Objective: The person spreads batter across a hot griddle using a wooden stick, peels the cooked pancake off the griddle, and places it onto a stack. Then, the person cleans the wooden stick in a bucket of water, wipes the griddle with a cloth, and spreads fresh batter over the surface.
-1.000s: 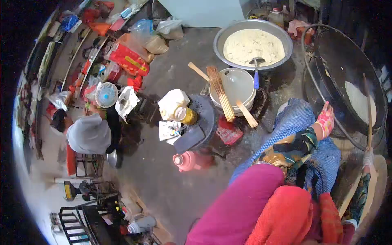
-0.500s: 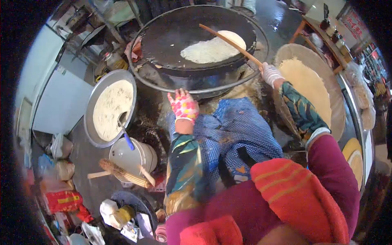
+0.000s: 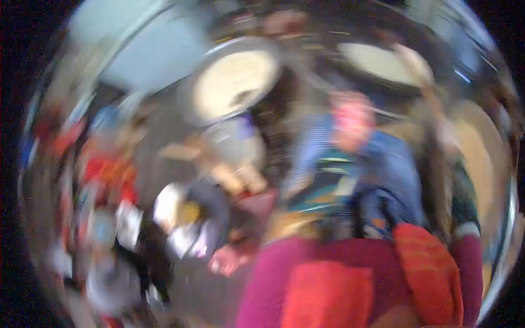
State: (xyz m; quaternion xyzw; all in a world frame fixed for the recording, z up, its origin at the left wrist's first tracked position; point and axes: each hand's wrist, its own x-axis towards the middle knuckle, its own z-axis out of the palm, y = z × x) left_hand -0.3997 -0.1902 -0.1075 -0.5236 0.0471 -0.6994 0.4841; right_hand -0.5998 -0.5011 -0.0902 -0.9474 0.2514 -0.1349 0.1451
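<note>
The whole view is smeared by motion. My left hand (image 3: 351, 117), in a pink patterned glove, is over the blue checked cloth (image 3: 391, 164) on my lap, near the rim of the round dark griddle (image 3: 333, 46); its fingers are blurred. Farther right, my right hand (image 3: 447, 136) is a pale blur, with a brown stick (image 3: 432, 104) reaching up from it toward the griddle. Pale batter (image 3: 377, 61) lies on the griddle surface.
A metal basin of pale batter (image 3: 235, 82) stands left of the griddle, above a white bucket (image 3: 238, 142) with wooden tools across it. A dark round stool (image 3: 216, 205) holds several items. At lower left is another person (image 3: 112, 287). A tan round tray (image 3: 476, 142) is at right.
The camera has swung left and blurred, so the griddle and my hands appear farther right. The other person is back in view. The stick remains in my right hand.
</note>
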